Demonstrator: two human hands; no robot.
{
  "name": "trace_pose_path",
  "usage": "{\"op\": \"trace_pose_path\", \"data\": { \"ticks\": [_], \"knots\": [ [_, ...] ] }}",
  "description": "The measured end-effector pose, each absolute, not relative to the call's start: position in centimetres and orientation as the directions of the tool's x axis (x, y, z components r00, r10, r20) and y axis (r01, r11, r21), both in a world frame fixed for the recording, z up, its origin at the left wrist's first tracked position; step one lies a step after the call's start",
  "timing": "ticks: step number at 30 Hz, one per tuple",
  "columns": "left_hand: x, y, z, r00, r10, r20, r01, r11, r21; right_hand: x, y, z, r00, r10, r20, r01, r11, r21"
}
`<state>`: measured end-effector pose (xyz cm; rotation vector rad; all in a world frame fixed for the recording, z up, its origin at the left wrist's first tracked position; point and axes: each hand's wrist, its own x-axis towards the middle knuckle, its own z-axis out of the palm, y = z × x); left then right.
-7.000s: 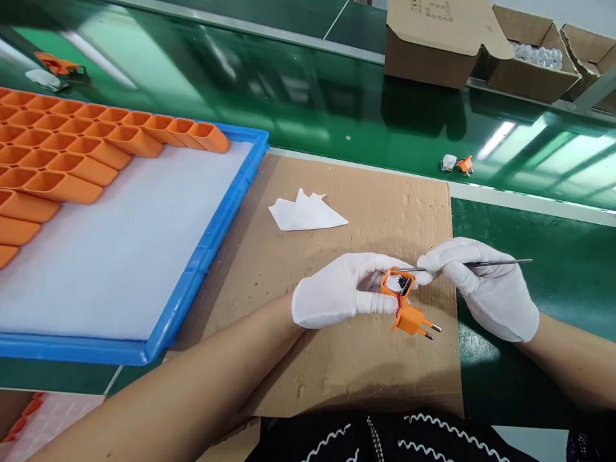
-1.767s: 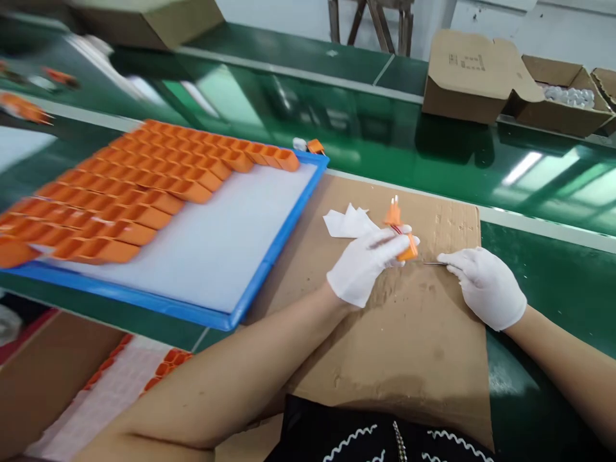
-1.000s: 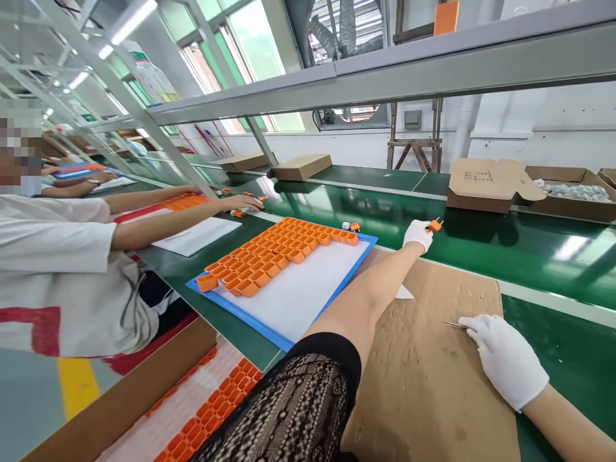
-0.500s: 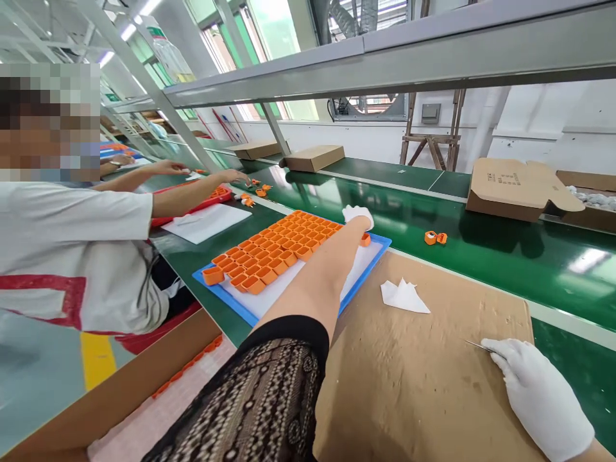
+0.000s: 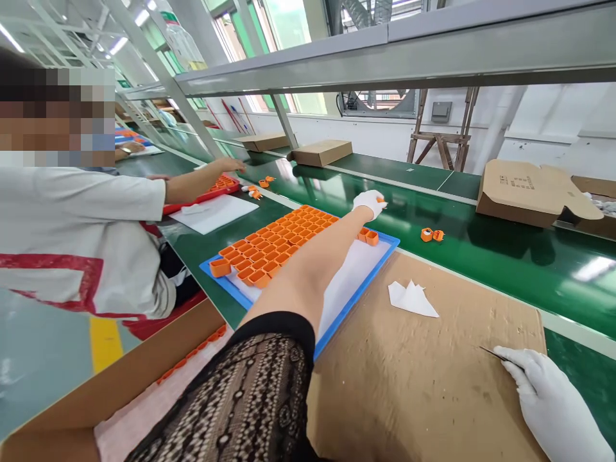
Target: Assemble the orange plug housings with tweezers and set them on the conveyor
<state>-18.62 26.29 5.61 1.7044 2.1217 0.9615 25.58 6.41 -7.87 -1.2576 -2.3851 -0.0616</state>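
Observation:
My left hand (image 5: 368, 204), in a white glove, reaches out over the far edge of the blue tray (image 5: 355, 307). Its fingers are closed on a small orange plastic part (image 5: 382, 200), mostly hidden by the glove. Beneath my arm, rows of orange plastic cups (image 5: 269, 247) stand on the tray's white sheet, partly covered by the forearm. At the lower right, my gloved right hand (image 5: 548, 391) rests over the cardboard sheet (image 5: 433, 378). It grips a thin, pointed metal tool (image 5: 491, 352) whose tip points left.
Two orange parts (image 5: 432, 235) lie on the green belt (image 5: 462, 256). A torn white paper piece (image 5: 412, 299) is on the cardboard. At the left sits a co-worker (image 5: 81, 237) beside a red tray (image 5: 226, 185). A metal beam (image 5: 366, 64) crosses overhead; a cardboard box (image 5: 520, 189) stands far right.
My left hand has moved up and away from the tray's far corner, now with an orange part in its fingers. The view has shifted slightly; my right hand still holds the tool.

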Motion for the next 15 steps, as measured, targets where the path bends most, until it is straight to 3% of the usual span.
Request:
{"op": "trace_pose_path", "data": {
  "ticks": [4, 8, 12, 15],
  "knots": [
    [-13.9, 22.7, 6.7, -0.014, 0.990, 0.142, 0.683, -0.094, 0.724, 25.2, 6.0, -6.9, -0.418, 0.732, 0.538, 0.763, 0.604, -0.228],
    [-8.5, 15.4, 6.4, 0.341, 0.940, -0.015, 0.607, -0.208, 0.767, 24.7, 4.9, -5.2, -0.341, 0.650, 0.679, 0.687, 0.665, -0.292],
    [-3.4, 8.7, 3.9, 0.498, 0.857, -0.130, 0.632, -0.256, 0.731, 24.6, 4.3, -4.6, -0.391, 0.659, 0.643, 0.660, 0.687, -0.303],
    [-1.8, 7.0, 2.0, 0.594, 0.800, -0.084, 0.623, -0.392, 0.677, 24.8, 4.4, -4.8, -0.390, 0.692, 0.607, 0.678, 0.662, -0.319]
  ]
}}
